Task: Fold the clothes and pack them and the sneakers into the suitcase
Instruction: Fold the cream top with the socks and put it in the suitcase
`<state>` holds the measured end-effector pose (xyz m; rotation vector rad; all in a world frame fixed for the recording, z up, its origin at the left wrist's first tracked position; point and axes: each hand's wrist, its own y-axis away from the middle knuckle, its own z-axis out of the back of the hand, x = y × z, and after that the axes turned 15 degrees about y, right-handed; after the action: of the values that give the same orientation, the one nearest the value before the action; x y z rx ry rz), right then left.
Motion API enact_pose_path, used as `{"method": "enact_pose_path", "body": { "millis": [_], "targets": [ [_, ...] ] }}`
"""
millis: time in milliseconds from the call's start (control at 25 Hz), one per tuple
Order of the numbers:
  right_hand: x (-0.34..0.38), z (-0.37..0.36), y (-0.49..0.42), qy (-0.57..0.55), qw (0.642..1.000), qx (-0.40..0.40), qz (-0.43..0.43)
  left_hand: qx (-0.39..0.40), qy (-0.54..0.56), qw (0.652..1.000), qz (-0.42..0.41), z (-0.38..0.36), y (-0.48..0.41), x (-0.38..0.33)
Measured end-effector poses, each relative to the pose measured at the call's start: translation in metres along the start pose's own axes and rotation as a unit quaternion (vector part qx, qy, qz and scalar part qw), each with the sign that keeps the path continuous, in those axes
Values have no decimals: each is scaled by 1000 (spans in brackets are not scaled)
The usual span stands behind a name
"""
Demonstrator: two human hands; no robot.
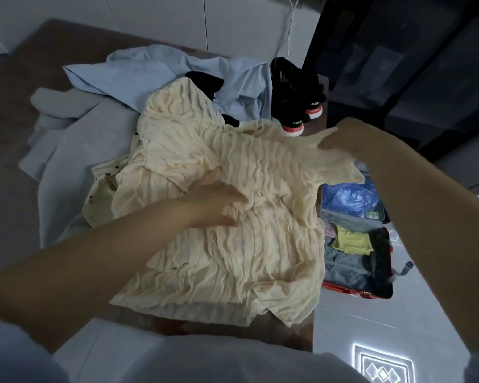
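White "adidas" lettering marks the black sneakers (299, 98) at the brown bed's (9, 134) far edge. My right grip (340, 139) pinches the cream pleated garment (260, 217) spread there; my left grip (219, 203) presses it, fingers straight. The red suitcase (357, 288) lies open on the glossy floor (371, 327).

I see my left grip (219, 205) stretched forward, fingers flat on the cream garment (260, 258); my right grip (333, 143) is raised, pinching its edge
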<state>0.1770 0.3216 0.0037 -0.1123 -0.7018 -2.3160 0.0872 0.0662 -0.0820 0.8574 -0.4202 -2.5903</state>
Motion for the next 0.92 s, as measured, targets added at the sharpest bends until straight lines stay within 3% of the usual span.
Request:
{"method": "enact_pose_path", "body": {
  "millis": [80, 160, 240, 320, 400, 480, 520, 680, 760, 840, 920],
  "targets": [
    [33, -18, 11, -57, 995, 40, 70, -119, 160, 980, 6, 14, -7, -2],
    [59, -34, 9, -91, 985, 86, 119, -226, 281, 932, 32, 31, -13, -1],
    [62, -45, 3, -4, 985, 72, 156, -285, 314, 903, 64, 46, -14, 5],
    [48, -49, -4, 64, 989, 4, 133, -307, 302, 900, 63, 50, -11, 13],
    [25, -62, -3, 101, 987, 17, 126, -313, 289, 904, 49, 46, -12, 20],
    [6, -94, 2, 136, 978, 96, 125, -304, 266, 914, 33, 37, -23, 21],
    [0, -111, 6, 159, 976, 95, 118, -288, 238, 927, 18, 33, -32, 19],
    [-12, -143, 28, 167, 971, -109, 130, -100, 85, 991, -35, 14, -72, -2],
    [-26, -148, 30, 153, 972, -126, 125, -3, -11, 1000, 16, 4, -87, -5],
    [-39, -156, 31, 194, 965, -57, 166, 55, -106, 991, 65, 0, -91, -5],
    [-42, -149, 25, 135, 972, 10, 194, 33, -65, 996, 48, 13, -90, -1]
  ]
}}
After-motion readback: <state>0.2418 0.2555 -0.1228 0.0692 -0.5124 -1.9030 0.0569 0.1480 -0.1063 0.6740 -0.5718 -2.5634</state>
